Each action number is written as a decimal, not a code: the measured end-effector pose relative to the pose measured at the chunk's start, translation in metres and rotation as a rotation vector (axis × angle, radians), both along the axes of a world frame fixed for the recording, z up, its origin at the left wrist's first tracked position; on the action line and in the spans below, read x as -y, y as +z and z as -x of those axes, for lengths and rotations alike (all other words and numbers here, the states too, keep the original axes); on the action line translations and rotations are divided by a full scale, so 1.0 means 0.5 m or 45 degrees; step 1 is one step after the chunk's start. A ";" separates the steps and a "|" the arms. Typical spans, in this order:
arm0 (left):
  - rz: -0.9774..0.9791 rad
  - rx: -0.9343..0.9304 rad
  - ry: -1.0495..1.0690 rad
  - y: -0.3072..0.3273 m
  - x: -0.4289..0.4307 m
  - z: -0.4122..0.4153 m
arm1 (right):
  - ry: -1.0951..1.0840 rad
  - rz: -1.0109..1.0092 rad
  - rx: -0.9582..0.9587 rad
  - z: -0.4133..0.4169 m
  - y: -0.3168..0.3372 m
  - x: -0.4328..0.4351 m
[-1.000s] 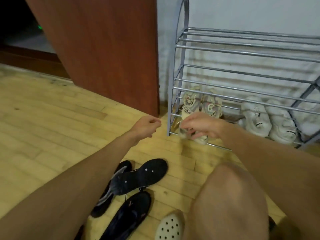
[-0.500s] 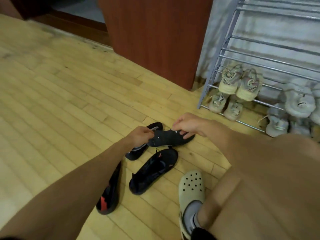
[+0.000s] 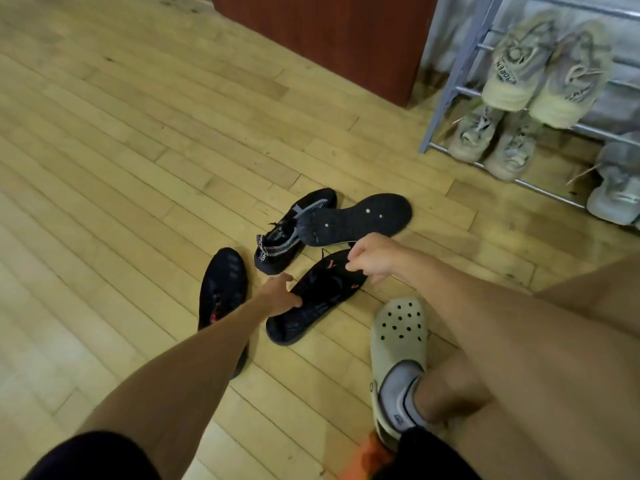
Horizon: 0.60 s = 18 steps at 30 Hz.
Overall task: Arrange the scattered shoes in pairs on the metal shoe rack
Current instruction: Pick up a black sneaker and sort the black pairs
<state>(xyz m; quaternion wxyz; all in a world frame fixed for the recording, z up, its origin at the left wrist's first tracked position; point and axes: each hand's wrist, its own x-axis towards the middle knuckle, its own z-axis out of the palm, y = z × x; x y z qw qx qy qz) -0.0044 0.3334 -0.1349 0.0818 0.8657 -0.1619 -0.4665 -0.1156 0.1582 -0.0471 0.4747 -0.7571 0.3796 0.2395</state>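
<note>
Several black shoes lie on the wooden floor. A black shoe with orange trim [image 3: 322,289] lies in the middle. My left hand [image 3: 281,296] grips its near side and my right hand [image 3: 370,258] pinches its far end. A matching black and orange shoe [image 3: 221,289] lies to the left, partly hidden by my left forearm. Behind them a black shoe with white lettering [image 3: 289,237] stands upright, and another black shoe [image 3: 356,218] lies sole up against it. The metal shoe rack [image 3: 450,95] stands at the top right.
Two pairs of beige sneakers [image 3: 540,67] [image 3: 491,140] fill the rack's left end, with grey ones [image 3: 616,188] further right. A brown wooden cabinet [image 3: 322,39] stands left of the rack. My foot in a pale clog [image 3: 398,344] rests beside the shoes.
The view dropped from the rack to the floor. Both hands left the beige sneakers, touched the sole-up black shoe, then shifted nearer onto the black and orange shoe.
</note>
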 end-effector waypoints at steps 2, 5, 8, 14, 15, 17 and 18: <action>-0.127 0.022 -0.095 -0.023 -0.015 0.004 | 0.043 0.001 0.016 -0.007 -0.007 0.005; -0.202 0.015 -0.154 -0.048 -0.026 0.014 | 0.054 -0.005 0.028 -0.015 -0.010 0.013; -0.152 0.096 -0.092 -0.059 -0.030 0.018 | 0.045 -0.059 0.015 -0.018 -0.010 0.020; -0.129 0.019 0.043 -0.064 -0.040 0.016 | -0.030 -0.133 -0.022 0.000 -0.008 0.025; -0.131 -0.044 0.081 -0.058 -0.040 0.015 | -0.030 -0.120 -0.028 0.005 -0.007 0.026; -0.115 -0.127 0.110 -0.041 -0.040 0.013 | -0.024 -0.094 -0.034 0.012 -0.005 0.026; -0.093 -0.148 0.123 -0.030 -0.039 0.014 | -0.020 -0.077 -0.031 0.014 -0.001 0.024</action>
